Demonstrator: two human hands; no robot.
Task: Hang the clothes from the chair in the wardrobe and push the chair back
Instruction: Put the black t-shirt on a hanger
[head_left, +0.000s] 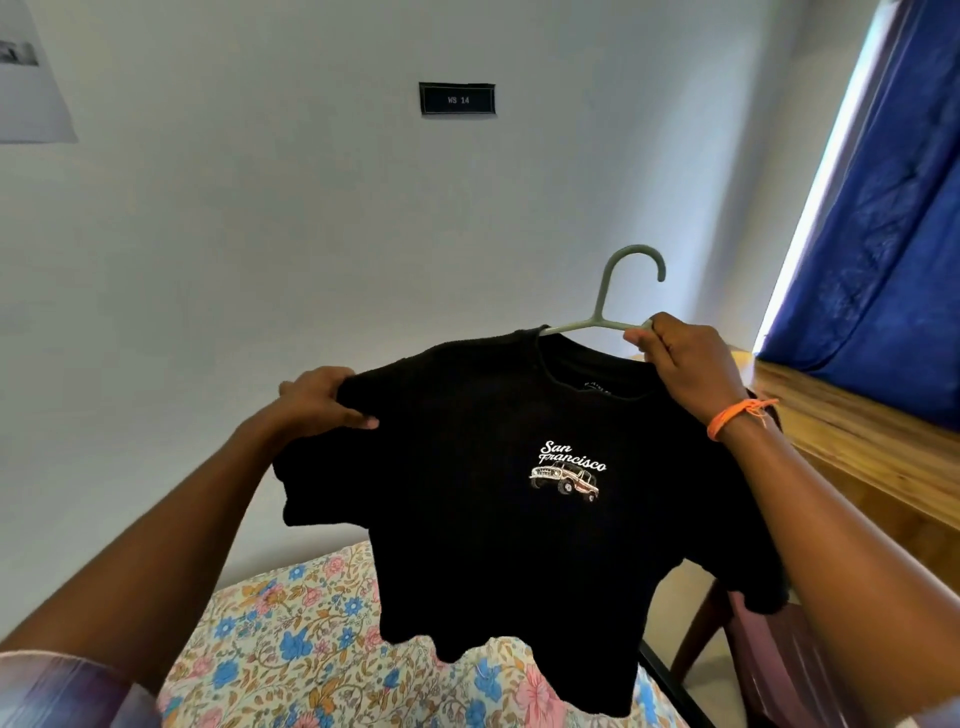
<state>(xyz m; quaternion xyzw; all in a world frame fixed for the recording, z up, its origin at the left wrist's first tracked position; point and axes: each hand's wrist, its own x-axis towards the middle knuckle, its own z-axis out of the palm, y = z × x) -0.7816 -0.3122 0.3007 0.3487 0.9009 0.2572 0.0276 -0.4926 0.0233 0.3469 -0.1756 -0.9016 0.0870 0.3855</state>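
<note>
The black T-shirt is held up over the bed, half on a grey hanger. Left hand grips its shoulder; right hand pinches the hanger arm. Soft, light, floppy: best carried by the hook.

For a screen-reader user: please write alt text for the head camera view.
Two hands hold up a black T-shirt on a grey hanger: the left hand grips one shoulder, the right hand pinches the hanger's arm. Below lies a floral bedsheet; a blue curtain hangs at right.
</note>
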